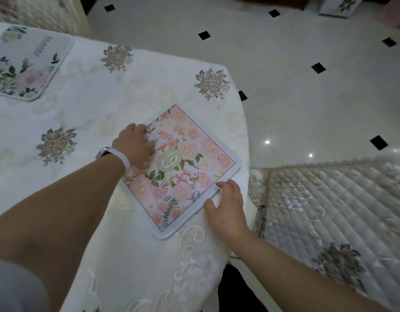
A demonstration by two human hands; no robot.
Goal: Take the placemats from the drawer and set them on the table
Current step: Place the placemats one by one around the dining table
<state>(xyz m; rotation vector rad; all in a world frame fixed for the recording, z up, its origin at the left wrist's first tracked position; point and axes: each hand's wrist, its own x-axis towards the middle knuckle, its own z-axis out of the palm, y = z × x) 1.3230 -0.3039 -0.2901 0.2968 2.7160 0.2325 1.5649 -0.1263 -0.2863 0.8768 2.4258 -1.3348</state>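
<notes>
A pink floral placemat [185, 163] with a pale blue border lies flat on the table [100, 109], near its right edge and turned diamond-wise to me. My left hand [136, 147], with a white wristband, presses on the mat's left part, fingers bent down onto it. Beside the mat's lower right edge lies my right hand [228, 206], its fingers spread and the fingertips touching the border. A second placemat [25, 64], white with green leaves and pale flowers, lies at the table's far left. No drawer is in view.
An embroidered cream tablecloth covers the table. A quilted chair seat [334, 210] stands close on the right, below table height. Another padded chair [37, 12] is at the top left. White tiled floor [284, 64] with black diamonds lies beyond.
</notes>
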